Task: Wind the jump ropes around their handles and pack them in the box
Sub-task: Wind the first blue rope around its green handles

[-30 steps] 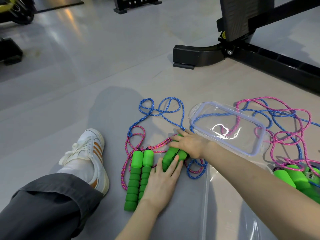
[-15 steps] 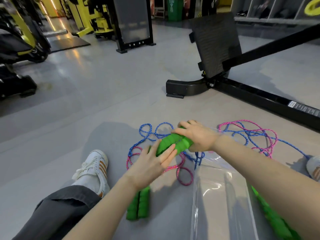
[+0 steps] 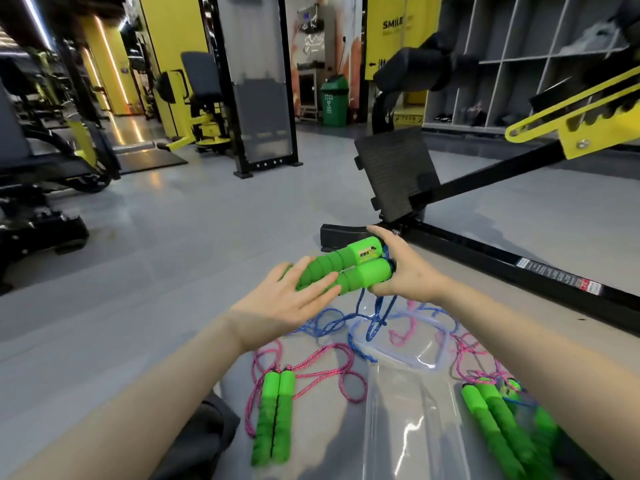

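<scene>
Two hands up, both above the floor. Right hand [image 3: 405, 275] curled tight round the capped ends of the held handles [image 3: 346, 268], a pair of green foam grips side by side in the air. Left hand [image 3: 287, 299] flat, fingers straight, laid against the pair's other ends without closing.

Three sets of handles in all:
- the lifted pair
- a floor pair [image 3: 273, 414], parallel and touching, left of centre
- a blurred cluster [image 3: 502, 417] at lower right, at least two, exact number unclear

Two rope colours: blue rope [image 3: 375, 317] hanging in loops from the lifted pair, pink rope [image 3: 332, 355] strewn round the floor pair. One clear box [image 3: 412, 431] near the bottom edge, between the two floor sets. One clear lid [image 3: 408, 348] with a bluish rim just beyond it, ropes tangled about it.

Underneath, smooth grey floor [image 3: 190, 237] of a gym. Black bench frame [image 3: 485, 261] just beyond the hands, yellow machines [image 3: 204, 126] at left, green bin [image 3: 334, 98] and grey cubby shelves [image 3: 519, 64] at the back. Open floor left and ahead-left, with the frame's rail closing off the right.
</scene>
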A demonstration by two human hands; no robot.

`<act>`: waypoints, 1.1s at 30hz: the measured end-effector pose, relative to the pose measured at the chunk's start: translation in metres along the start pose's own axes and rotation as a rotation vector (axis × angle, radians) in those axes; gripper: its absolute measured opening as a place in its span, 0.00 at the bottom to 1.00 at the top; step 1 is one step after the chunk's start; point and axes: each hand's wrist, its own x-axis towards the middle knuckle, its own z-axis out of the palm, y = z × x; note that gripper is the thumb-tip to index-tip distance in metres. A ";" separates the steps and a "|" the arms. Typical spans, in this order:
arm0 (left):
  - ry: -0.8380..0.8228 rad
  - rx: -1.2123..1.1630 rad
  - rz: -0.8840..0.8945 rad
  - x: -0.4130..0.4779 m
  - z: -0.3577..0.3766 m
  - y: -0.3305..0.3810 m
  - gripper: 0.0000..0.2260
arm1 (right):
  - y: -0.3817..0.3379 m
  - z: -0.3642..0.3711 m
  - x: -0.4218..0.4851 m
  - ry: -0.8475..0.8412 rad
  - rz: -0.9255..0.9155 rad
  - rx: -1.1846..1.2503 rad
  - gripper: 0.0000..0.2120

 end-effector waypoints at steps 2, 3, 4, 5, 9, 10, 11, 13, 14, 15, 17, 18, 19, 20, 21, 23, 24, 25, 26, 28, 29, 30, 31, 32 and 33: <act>0.001 0.030 0.029 0.007 -0.018 -0.010 0.22 | -0.011 -0.010 -0.011 -0.030 0.092 0.269 0.47; 0.002 0.037 0.036 0.011 -0.027 -0.015 0.23 | -0.017 -0.017 -0.016 -0.055 0.107 0.356 0.41; 0.006 0.039 0.039 0.015 -0.037 -0.018 0.23 | -0.023 -0.024 -0.021 -0.084 0.111 0.403 0.34; 0.014 0.041 0.045 0.019 -0.044 -0.021 0.22 | -0.029 -0.031 -0.024 -0.118 0.108 0.437 0.27; 0.058 0.052 0.065 0.026 -0.049 -0.036 0.21 | -0.030 -0.056 -0.023 -0.214 0.152 0.544 0.22; 0.079 0.055 0.051 0.026 -0.045 -0.039 0.21 | -0.028 -0.063 -0.022 -0.226 0.175 0.550 0.20; 0.091 0.053 0.036 0.026 -0.041 -0.040 0.20 | -0.024 -0.069 -0.020 -0.232 0.199 0.544 0.15; 0.097 0.048 0.016 0.025 -0.028 -0.037 0.20 | -0.018 -0.077 -0.016 -0.244 0.252 0.515 0.06; 0.096 0.040 0.006 0.025 -0.020 -0.033 0.20 | -0.015 -0.078 -0.015 -0.253 0.274 0.453 0.05; 0.097 0.030 -0.003 0.024 -0.012 -0.029 0.21 | -0.012 -0.077 -0.015 -0.268 0.295 0.373 0.04; 0.071 0.010 -0.013 0.022 0.004 -0.020 0.24 | -0.002 -0.072 -0.015 -0.286 0.342 0.281 0.04; 0.046 0.010 -0.010 0.021 0.014 -0.018 0.25 | 0.004 -0.070 -0.013 -0.289 0.364 0.271 0.05; 0.025 0.026 -0.006 0.019 0.019 -0.018 0.25 | 0.007 -0.070 -0.012 -0.289 0.373 0.257 0.06; 0.012 0.044 -0.008 0.017 0.024 -0.020 0.24 | 0.012 -0.073 -0.010 -0.288 0.381 0.225 0.06; 0.005 0.055 -0.024 0.014 0.029 -0.023 0.24 | 0.015 -0.076 -0.008 -0.288 0.388 0.170 0.06; -0.013 0.050 -0.080 0.004 0.037 -0.029 0.22 | 0.026 -0.086 -0.002 -0.245 0.404 -0.005 0.06; -0.025 0.047 -0.108 -0.001 0.041 -0.030 0.22 | 0.033 -0.091 0.001 -0.185 0.403 -0.132 0.07; -0.029 0.051 -0.127 -0.007 0.043 -0.029 0.21 | 0.040 -0.095 0.004 -0.104 0.389 -0.272 0.07; -0.031 0.058 -0.138 -0.012 0.047 -0.026 0.21 | 0.048 -0.099 0.007 -0.015 0.366 -0.415 0.07; -0.062 0.076 -0.148 -0.022 0.052 -0.022 0.22 | 0.063 -0.103 0.008 0.134 0.366 -0.644 0.08; -0.095 0.086 -0.153 -0.027 0.054 -0.020 0.22 | 0.069 -0.105 0.007 0.175 0.393 -0.710 0.08; -0.127 0.097 -0.162 -0.032 0.057 -0.019 0.23 | 0.074 -0.105 0.006 0.187 0.431 -0.743 0.07; -0.148 0.108 -0.174 -0.037 0.059 -0.020 0.23 | 0.079 -0.105 0.006 0.184 0.476 -0.732 0.07; -0.161 0.116 -0.187 -0.041 0.060 -0.021 0.24 | 0.082 -0.104 0.005 0.180 0.521 -0.692 0.06; -0.170 0.120 -0.203 -0.044 0.060 -0.023 0.25 | 0.085 -0.102 0.004 0.184 0.559 -0.647 0.06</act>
